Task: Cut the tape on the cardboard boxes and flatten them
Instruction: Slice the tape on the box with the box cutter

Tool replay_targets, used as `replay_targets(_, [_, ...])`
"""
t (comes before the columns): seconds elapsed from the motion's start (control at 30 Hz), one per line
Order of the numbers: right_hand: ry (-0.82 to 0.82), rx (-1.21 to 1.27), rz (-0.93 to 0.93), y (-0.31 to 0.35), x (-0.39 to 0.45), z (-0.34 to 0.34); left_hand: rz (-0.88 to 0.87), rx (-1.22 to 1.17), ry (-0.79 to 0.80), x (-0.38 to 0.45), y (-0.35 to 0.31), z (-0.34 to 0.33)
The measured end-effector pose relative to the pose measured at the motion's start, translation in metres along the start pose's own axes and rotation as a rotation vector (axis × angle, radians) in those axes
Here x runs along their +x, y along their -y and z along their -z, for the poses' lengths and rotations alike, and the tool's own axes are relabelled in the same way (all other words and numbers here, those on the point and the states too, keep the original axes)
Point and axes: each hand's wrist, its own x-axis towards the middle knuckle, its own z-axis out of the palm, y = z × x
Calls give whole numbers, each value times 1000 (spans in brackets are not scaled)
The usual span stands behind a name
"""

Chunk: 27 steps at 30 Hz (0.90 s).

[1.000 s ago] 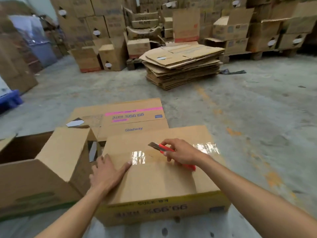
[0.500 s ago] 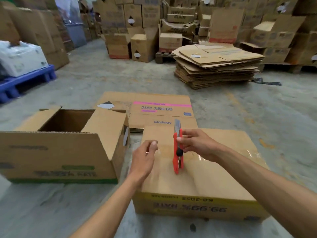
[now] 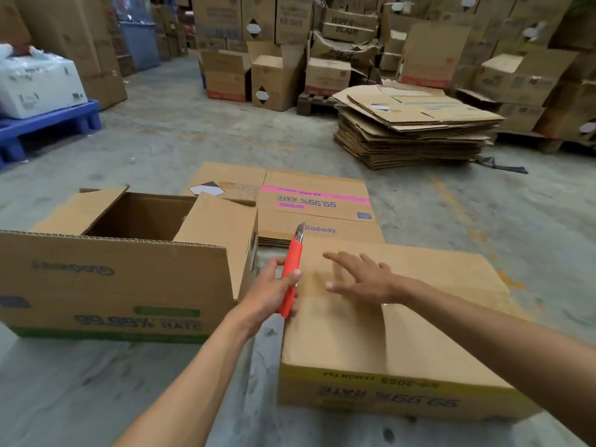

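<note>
A closed cardboard box with a yellow printed front lies on the floor before me. My left hand grips a red utility knife at the box's left edge, blade pointing up and away. My right hand hovers over the box top with fingers spread, holding nothing. An open box with a green stripe stands to the left, flaps up. A flattened box with a pink stripe lies on the floor just behind.
A tall stack of flattened cardboard sits at the back right. Stacked boxes line the rear wall. A blue pallet carrying a white wrapped load stands at the far left. Bare concrete floor stretches to the right.
The knife has passed from my right hand to my left. My right hand let go and now spreads open over the box top. The view shifted left.
</note>
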Motion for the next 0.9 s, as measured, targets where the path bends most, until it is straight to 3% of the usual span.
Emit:
replay_targets(0.07, [72, -213, -40, -18, -4, -20, -1, 43, -102, 1, 3, -4])
replay_targets(0.17, [24, -196, 2, -38, -10, -29, 0, 180, -198, 5, 3, -5])
replay_targets(0.23, [15, -207, 9, -48, -12, -29, 15, 240, -123, 8, 6, -3])
replay_targets(0.33, [0, -221, 7, -58, -14, -28, 75, 124, 3, 7, 15, 6])
replay_targets(0.47, [-60, -243, 35, -66, -17, -30, 163, 9, 20, 1, 25, 12])
replay_targets(0.9, [-75, -271, 22, -64, -17, -35, -53, 610, -118, 12, 28, 16])
